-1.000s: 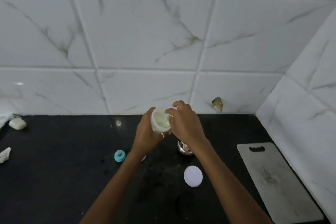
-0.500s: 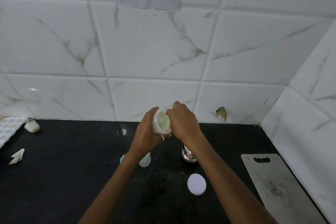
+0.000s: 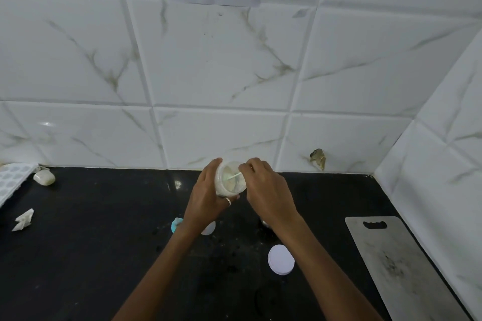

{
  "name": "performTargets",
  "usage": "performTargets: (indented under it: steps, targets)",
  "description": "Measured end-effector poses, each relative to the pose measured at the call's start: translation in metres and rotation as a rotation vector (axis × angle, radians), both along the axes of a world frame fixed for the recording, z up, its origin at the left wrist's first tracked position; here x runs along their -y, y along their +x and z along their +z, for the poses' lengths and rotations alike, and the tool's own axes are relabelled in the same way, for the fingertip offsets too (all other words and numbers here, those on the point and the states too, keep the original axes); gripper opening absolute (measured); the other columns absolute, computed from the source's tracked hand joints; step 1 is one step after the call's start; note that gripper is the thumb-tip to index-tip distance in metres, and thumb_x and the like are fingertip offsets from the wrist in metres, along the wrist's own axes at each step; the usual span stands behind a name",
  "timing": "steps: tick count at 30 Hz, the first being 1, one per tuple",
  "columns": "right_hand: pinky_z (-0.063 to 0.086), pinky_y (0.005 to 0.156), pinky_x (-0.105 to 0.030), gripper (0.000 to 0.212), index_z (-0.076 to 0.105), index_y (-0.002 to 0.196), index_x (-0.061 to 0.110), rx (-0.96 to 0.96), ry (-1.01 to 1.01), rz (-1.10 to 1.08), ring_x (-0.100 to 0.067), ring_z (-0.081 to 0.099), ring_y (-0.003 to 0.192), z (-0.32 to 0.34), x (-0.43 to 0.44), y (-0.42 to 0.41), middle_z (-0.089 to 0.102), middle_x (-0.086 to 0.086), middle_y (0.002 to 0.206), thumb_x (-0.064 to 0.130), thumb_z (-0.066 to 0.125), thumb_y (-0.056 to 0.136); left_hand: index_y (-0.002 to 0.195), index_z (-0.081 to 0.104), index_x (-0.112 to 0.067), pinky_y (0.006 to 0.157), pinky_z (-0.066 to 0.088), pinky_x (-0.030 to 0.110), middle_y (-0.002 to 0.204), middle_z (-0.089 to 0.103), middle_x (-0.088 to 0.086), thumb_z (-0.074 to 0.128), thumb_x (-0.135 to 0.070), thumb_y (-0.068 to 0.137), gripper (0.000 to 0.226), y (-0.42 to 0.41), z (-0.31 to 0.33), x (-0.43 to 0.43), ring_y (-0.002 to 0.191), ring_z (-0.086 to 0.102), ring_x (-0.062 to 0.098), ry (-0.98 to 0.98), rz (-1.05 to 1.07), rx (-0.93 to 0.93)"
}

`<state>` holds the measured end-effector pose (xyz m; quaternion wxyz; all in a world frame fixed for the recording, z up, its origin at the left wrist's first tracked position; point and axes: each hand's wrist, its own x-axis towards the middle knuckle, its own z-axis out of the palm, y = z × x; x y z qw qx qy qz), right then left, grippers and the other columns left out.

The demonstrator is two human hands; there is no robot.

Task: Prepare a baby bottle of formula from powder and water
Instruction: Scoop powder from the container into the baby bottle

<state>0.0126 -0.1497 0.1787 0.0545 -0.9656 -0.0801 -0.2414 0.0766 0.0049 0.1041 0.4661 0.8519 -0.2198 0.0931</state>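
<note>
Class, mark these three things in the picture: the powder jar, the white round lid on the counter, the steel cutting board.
powder jar (image 3: 230,186): head view, inside its open mouth.
white round lid (image 3: 281,259): head view, centre of its flat top.
steel cutting board (image 3: 396,266): head view, bare middle of its surface.

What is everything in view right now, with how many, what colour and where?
counter: 1, black, across the lower view
wall tiles: several, white marbled, behind and right
powder jar: 1, translucent white, held tilted above the counter
scoop: 1, pale green, in the jar mouth
round lid: 1, white, on counter, front centre
small cap: 1, light blue, on counter, centre, partly hidden
dome cover: 1, clear whitish, beside the small cap
cutting board: 1, grey, counter's right side
soap bar: 1, cream, far left by wall tiles
paper scrap: 1, white, left on counter
left grip: 1, left hand, holds the powder jar
right grip: 1, right hand, pinches the scoop
</note>
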Motion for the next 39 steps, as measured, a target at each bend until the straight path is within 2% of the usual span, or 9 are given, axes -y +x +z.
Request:
performTargets:
  steps: [5,8,14,17,21,27,30,33,39]
  targets:
    - [0.06,0.069,-0.03,0.033,0.075,0.105,0.005,0.076,0.017,0.069,-0.025,0.071,0.083,-0.01,0.005,0.0,0.075,-0.012,0.098,0.004,0.086,0.075,0.154,0.034,-0.014,0.102,0.044,0.027,0.154,0.045,0.004,0.095,-0.03,0.069,0.106,0.001,-0.001,-0.001,0.136,0.048,0.018,0.05,0.003,0.053]
    - [0.058,0.066,-0.03,0.028,0.078,0.1,0.007,0.094,0.007,0.06,-0.023,0.068,0.081,-0.016,0.005,0.002,0.077,-0.009,0.093,0.007,0.087,0.074,0.154,0.033,-0.013,0.103,0.042,0.027,0.155,0.045,0.005,0.094,-0.032,0.071,0.104,0.001,0.001,-0.001,0.138,0.047,0.02,0.082,-0.006,0.09]
    - [0.06,0.06,-0.029,0.032,0.081,0.095,0.009,0.04,0.037,0.0,-0.019,0.068,0.074,-0.021,0.001,0.005,0.078,-0.007,0.086,0.017,0.095,0.067,0.154,0.034,-0.01,0.105,0.041,0.026,0.157,0.044,0.007,0.092,-0.029,0.073,0.101,0.002,0.0,-0.002,0.141,0.047,0.024,0.135,-0.027,0.129]
    - [0.061,0.056,-0.029,0.031,0.082,0.092,0.011,-0.003,0.056,-0.03,-0.019,0.068,0.072,-0.023,-0.001,0.005,0.078,-0.007,0.083,0.017,0.097,0.065,0.153,0.036,-0.01,0.102,0.039,0.021,0.157,0.043,0.007,0.092,-0.025,0.072,0.1,0.002,-0.001,-0.003,0.14,0.047,0.022,0.149,-0.036,0.131]
    - [0.059,0.051,-0.029,0.028,0.083,0.09,0.013,-0.051,0.074,-0.078,-0.02,0.069,0.067,-0.022,-0.005,0.006,0.076,-0.008,0.078,0.015,0.096,0.066,0.155,0.035,-0.013,0.106,0.033,0.018,0.16,0.041,0.005,0.092,-0.024,0.072,0.102,0.003,-0.005,-0.004,0.145,0.042,0.021,0.155,-0.044,0.129]
    - [0.06,0.057,-0.035,0.018,0.082,0.098,0.017,-0.092,0.109,-0.119,-0.022,0.067,0.074,-0.019,-0.007,0.004,0.073,-0.008,0.081,0.015,0.083,0.08,0.156,0.034,-0.015,0.11,0.037,0.026,0.16,0.041,0.004,0.092,-0.023,0.073,0.101,0.001,-0.004,-0.004,0.145,0.042,0.021,0.133,-0.047,0.124]
    - [0.062,0.066,-0.039,0.018,0.081,0.104,0.017,-0.121,0.132,-0.118,-0.023,0.067,0.083,-0.015,-0.008,0.004,0.075,-0.008,0.09,0.016,0.077,0.087,0.156,0.034,-0.014,0.108,0.035,0.023,0.16,0.04,0.004,0.092,-0.023,0.073,0.102,0.001,-0.004,-0.004,0.146,0.041,0.02,0.133,-0.052,0.114]
    - [0.062,0.072,-0.037,0.017,0.081,0.105,0.018,-0.127,0.186,-0.112,-0.021,0.068,0.087,-0.016,-0.007,0.003,0.077,-0.006,0.093,0.017,0.076,0.089,0.156,0.035,-0.013,0.106,0.033,0.019,0.16,0.04,0.004,0.092,-0.024,0.072,0.103,0.002,-0.005,-0.004,0.145,0.041,0.02,0.131,-0.052,0.107]
    - [0.061,0.076,-0.036,0.02,0.081,0.105,0.025,-0.171,0.33,-0.129,-0.019,0.07,0.091,-0.022,-0.005,0.004,0.079,0.002,0.098,0.016,0.068,0.093,0.156,0.035,-0.012,0.106,0.038,0.026,0.159,0.041,0.006,0.093,-0.022,0.07,0.104,-0.001,-0.005,-0.003,0.144,0.043,0.023,0.142,-0.056,0.121]
